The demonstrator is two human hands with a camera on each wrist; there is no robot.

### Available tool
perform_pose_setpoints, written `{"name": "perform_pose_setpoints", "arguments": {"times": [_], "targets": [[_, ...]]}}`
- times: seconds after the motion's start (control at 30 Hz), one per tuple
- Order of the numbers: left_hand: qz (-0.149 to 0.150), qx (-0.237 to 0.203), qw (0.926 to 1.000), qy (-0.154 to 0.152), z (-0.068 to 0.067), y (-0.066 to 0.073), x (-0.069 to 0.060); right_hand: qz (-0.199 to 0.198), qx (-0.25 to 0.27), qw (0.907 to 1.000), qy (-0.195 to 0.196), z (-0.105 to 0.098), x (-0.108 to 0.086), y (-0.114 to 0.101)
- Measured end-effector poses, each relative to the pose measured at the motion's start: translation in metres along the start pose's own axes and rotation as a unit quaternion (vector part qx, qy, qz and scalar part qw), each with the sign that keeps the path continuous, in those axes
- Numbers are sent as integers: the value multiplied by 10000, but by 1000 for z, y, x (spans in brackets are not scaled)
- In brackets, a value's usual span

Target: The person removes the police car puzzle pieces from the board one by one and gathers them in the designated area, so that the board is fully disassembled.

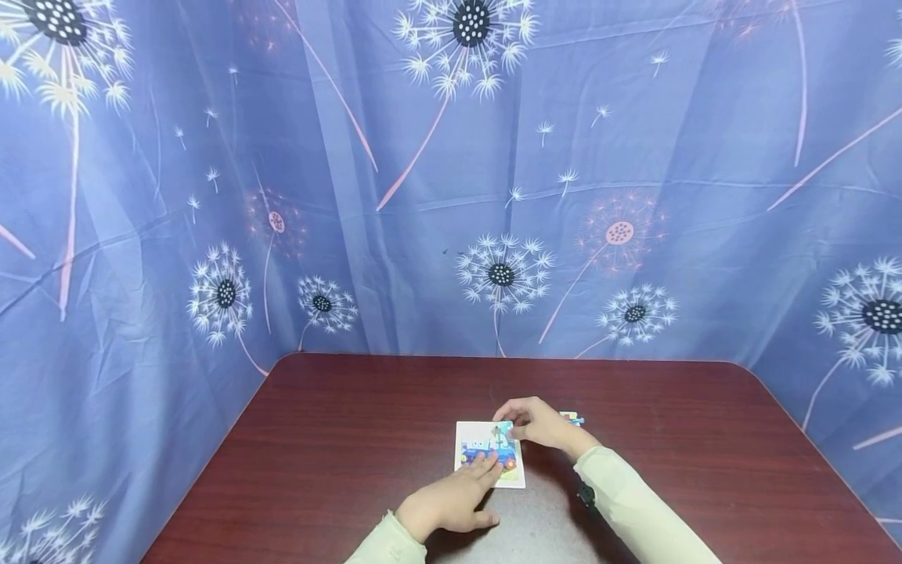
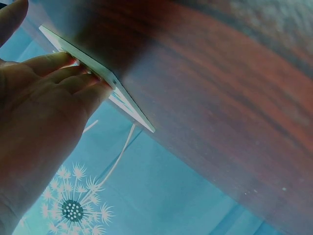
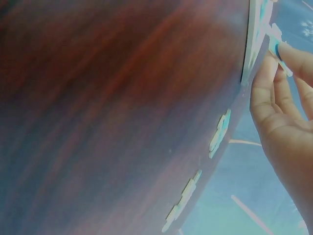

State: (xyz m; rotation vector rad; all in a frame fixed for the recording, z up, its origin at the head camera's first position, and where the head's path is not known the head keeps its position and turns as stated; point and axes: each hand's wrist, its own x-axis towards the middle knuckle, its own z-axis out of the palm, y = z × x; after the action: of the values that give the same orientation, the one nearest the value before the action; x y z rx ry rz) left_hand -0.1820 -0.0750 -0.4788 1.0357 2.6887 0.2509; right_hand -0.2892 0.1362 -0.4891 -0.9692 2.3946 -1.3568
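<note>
A small square jigsaw puzzle (image 1: 469,429), white-bordered with a blue vehicle picture, lies flat on the table. My left hand (image 1: 449,500) rests on its lower part with the fingers extended; in the left wrist view the fingertips touch the puzzle board (image 2: 134,110). At the puzzle's upper right corner is my right hand (image 1: 543,427). Between thumb and fingers it pinches a puzzle piece (image 3: 275,45), held tilted beside the board's edge in the right wrist view. The fingers hide part of the piece and of the picture.
Two loose puzzle pieces, one nearer the board (image 3: 220,133) and one farther (image 3: 183,200), lie on the dark red wooden table (image 1: 338,439). From above, loose pieces (image 1: 572,418) show partly behind the right wrist. A blue dandelion-print curtain (image 1: 423,298) surrounds the table's back and sides.
</note>
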Motion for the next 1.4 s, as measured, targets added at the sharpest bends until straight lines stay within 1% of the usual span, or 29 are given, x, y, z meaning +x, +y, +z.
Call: {"name": "perform_pose_setpoints", "arguments": {"times": [0.17,0.37,0.53,0.7,0.8,1.0,1.07,1.23,1.4], "targets": [[27,-79,10000,-15,0,0,0,-11,157,9998,85,-7,-1,-1],[45,-79,10000,8,0,-1,0,200,72,9996,163,-14,-2,2],[19,14,10000,8,-1,-1,0,262,258,9991,227,-23,-6,2],[0,102,9999,49,0,-1,1,274,219,9985,428,-33,-12,-1],[-2,107,9999,50,1,-2,1,398,188,9977,516,-40,-16,-2],[7,54,10000,16,0,-2,0,540,72,9963,672,-53,-25,8],[-2,14,10000,0,0,-2,0,542,107,9958,724,-58,-29,14],[14,-76,10000,-28,-1,-1,-1,608,395,9939,835,-70,-38,25],[37,-100,9999,-24,-2,1,-1,710,270,9922,990,-79,-47,31]]}}
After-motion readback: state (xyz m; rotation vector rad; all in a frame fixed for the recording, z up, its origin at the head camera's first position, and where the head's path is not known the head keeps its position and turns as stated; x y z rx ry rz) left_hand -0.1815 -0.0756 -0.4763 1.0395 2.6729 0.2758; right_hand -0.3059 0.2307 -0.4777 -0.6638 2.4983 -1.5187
